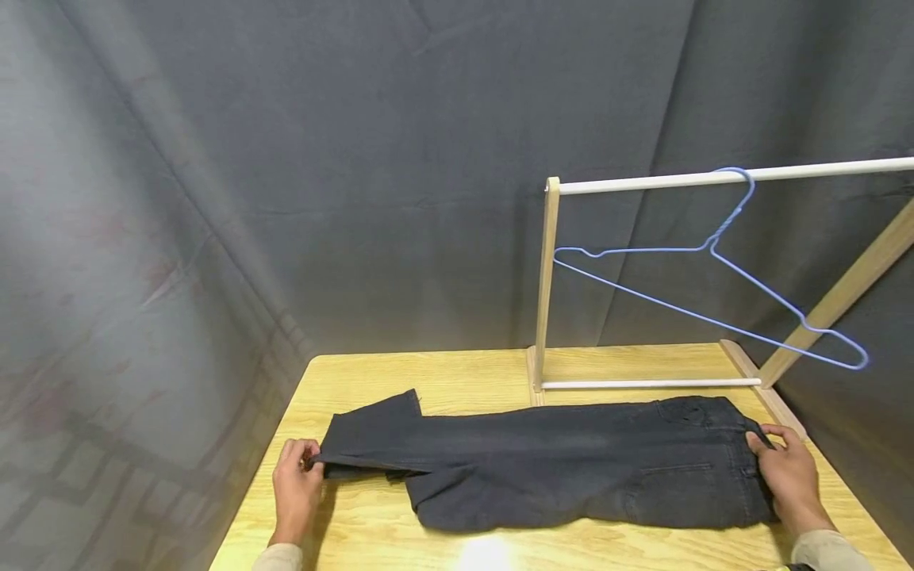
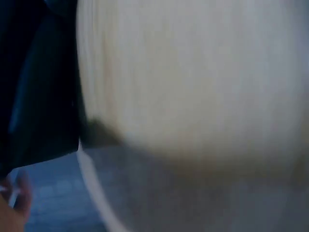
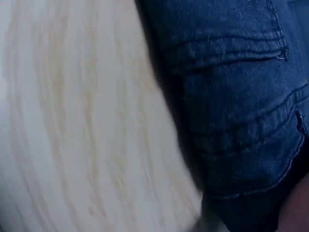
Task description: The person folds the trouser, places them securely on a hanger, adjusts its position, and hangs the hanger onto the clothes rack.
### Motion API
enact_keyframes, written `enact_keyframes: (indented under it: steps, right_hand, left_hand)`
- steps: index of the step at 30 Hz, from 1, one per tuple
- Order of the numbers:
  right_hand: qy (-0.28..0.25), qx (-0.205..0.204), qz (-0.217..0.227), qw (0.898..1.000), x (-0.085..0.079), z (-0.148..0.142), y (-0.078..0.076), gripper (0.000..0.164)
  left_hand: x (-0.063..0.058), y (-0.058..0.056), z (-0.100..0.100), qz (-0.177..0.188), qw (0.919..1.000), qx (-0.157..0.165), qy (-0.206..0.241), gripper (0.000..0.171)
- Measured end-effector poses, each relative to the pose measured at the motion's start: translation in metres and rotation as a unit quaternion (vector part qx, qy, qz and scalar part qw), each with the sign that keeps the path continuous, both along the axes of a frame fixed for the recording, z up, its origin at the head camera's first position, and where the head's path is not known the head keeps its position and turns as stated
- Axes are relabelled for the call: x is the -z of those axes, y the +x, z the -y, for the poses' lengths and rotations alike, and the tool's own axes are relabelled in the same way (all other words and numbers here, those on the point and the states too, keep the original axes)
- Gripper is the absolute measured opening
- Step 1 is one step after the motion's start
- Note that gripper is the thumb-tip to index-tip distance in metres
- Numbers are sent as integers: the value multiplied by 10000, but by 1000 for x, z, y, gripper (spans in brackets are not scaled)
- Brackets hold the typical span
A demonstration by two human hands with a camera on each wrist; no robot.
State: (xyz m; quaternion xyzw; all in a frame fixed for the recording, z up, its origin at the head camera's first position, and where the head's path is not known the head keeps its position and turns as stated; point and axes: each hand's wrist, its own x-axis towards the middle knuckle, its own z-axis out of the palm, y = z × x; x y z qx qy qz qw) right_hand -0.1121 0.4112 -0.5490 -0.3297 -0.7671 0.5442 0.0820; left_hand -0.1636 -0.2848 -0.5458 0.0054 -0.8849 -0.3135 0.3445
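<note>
A pair of dark trousers lies lengthwise across the wooden table, waist end at the right and leg ends at the left. My left hand pinches a corner of one leg end, and that leg's edge is drawn up toward it. At the waistband my right hand grips the edge, thumb over the cloth. The right wrist view shows the trousers' stitched pocket and waistband close up. In the blurred left wrist view, dark cloth hangs beside the fingers of the left hand.
Behind the trousers stands a wooden rack with a white top bar and a white lower bar. A blue wire hanger hangs from the top bar. Grey curtains enclose the table at the back and sides.
</note>
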Motion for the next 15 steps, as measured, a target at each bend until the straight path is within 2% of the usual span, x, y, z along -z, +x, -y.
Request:
enact_keyframes:
  steps: [2,4,6,7,9,10,11,13,15]
  right_hand:
    - [28,92,-72,9999,-1,-4,1,15]
    - [98,279,-28,9996,-2,-9,2,17]
    - [117,437,90,9989,-1,-14,3,19]
    - [84,513,124,9986,-1,-17,4,20]
    - [143,560,226,9981,1,-20,5,21]
    - [116,549,256,9981,2,-21,6,21]
    - [116,543,264,9981,3,-21,6,21]
    - [137,521,291,9981,5,-22,6,21]
    - [138,501,318,9981,5,-24,7,21]
  left_hand:
    - [-5,-2,0,-614,9960,26,-653,32]
    - [-8,-5,-2,-1009,9884,124,-1132,32]
    - [-7,-6,-5,-1110,9842,168,-1367,32]
    - [-5,-6,-6,-958,9859,203,-1353,32]
    - [0,-6,-7,-239,9938,474,-975,34]
    - [2,-6,-6,278,9947,714,-678,37]
    - [5,-6,-4,846,9914,946,-330,39]
    - [10,-7,0,1870,9729,1307,382,43]
    - [13,-7,2,2430,9551,1442,887,42]
